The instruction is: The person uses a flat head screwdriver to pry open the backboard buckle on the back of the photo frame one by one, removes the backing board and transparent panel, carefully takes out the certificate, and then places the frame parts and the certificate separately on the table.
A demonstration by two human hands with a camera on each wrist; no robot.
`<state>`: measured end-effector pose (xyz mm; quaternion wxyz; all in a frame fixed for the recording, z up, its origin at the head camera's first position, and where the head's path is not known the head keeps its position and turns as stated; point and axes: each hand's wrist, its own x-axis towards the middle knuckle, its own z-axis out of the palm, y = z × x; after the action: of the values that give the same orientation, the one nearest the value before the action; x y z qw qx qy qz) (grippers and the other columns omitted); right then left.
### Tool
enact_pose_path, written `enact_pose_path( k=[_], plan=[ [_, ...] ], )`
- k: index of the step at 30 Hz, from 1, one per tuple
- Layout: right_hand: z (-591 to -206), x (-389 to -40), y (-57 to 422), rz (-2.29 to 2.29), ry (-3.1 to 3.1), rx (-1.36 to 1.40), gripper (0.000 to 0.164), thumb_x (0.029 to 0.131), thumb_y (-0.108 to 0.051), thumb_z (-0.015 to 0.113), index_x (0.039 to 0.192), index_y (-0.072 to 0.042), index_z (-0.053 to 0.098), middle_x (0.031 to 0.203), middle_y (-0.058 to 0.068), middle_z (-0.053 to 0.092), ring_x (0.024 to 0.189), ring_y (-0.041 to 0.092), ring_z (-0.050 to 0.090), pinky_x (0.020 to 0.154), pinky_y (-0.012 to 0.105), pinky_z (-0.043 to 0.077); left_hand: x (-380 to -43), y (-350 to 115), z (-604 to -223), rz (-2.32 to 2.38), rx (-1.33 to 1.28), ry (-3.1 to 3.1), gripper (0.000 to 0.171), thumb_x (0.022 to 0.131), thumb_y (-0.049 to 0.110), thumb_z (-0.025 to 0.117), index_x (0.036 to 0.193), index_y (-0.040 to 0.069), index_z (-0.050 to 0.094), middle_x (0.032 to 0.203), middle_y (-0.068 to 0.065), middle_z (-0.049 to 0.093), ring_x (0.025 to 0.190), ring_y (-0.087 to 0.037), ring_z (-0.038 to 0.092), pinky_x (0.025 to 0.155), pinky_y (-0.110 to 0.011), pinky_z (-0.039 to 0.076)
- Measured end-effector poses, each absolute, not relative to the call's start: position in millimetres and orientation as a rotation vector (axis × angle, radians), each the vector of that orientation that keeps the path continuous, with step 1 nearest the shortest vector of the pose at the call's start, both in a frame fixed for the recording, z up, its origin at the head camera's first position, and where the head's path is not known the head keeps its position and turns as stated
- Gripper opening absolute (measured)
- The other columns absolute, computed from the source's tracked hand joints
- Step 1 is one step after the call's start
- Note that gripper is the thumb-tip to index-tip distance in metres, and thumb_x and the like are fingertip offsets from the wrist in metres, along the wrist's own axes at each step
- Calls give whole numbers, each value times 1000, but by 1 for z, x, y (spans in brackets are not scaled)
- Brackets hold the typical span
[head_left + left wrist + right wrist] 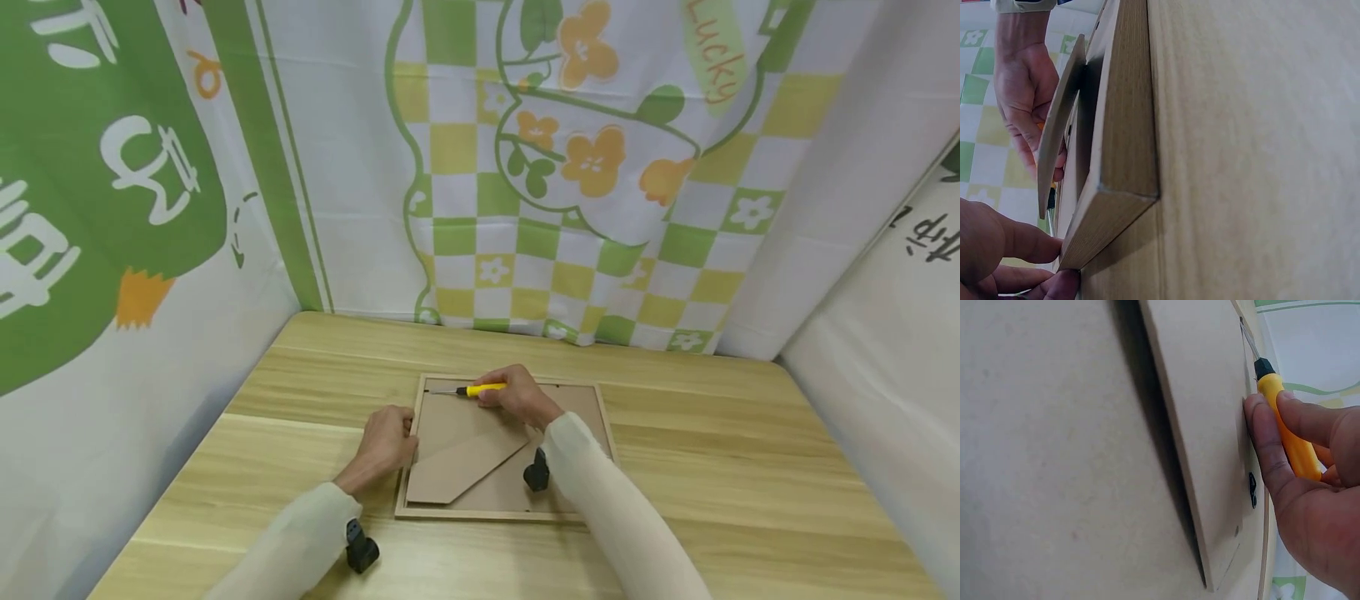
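A wooden picture frame (pixel 487 515) lies on the table with its brown backing board (pixel 450 417) facing up. Its easel flap (pixel 465 471) stands slightly raised, as the left wrist view shows (pixel 1060 125). At the frame's left side, my left hand (pixel 386 437) holds the edge, thumb and fingers pinching it near a corner (pixel 991 250). My right hand (pixel 520 396) grips a screwdriver (pixel 487 389) by its yellow handle (pixel 1297 444). The shaft points left along the far edge, its tip at a small dark tab (pixel 1241 320) by the far left corner.
The wood-grain table (pixel 712 467) extends around the frame. A printed curtain (pixel 555 275) hangs behind it, with white cloth walls left and right. Another small black fastener (pixel 1252 490) sits on the board's far edge. Black cameras (pixel 362 550) are on both wrists.
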<state>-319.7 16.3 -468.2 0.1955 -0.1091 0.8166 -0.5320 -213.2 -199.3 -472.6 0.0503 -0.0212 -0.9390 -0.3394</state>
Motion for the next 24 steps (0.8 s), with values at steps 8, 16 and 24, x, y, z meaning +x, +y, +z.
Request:
enact_pose_path(
  k=[8,16,24],
  plan=[
    [-472,-318,15,-1453,2408,-328,24,88,-2,69,112,-5,74,126,15,65,103,18,63,83,27,55,-213,-198,-472,-995,-85,-2859,24,72,-10,57,61,6,43,56,4,33,54,-11,31,53,-23,22],
    [-478,-316,10,-1453,2464,-254,21,87,-6,71,107,-12,77,128,11,65,122,30,55,105,44,44,-210,-200,-474,-973,-116,-2857,28,73,-10,57,61,10,41,58,2,35,57,-14,35,54,-24,26],
    [-478,-316,12,-1483,2442,-218,21,88,-5,71,108,-10,76,129,12,63,121,29,55,104,43,45,-211,-198,-476,-917,-190,-2824,28,71,-10,57,60,10,41,61,0,37,62,-15,38,56,-25,28]
  ],
)
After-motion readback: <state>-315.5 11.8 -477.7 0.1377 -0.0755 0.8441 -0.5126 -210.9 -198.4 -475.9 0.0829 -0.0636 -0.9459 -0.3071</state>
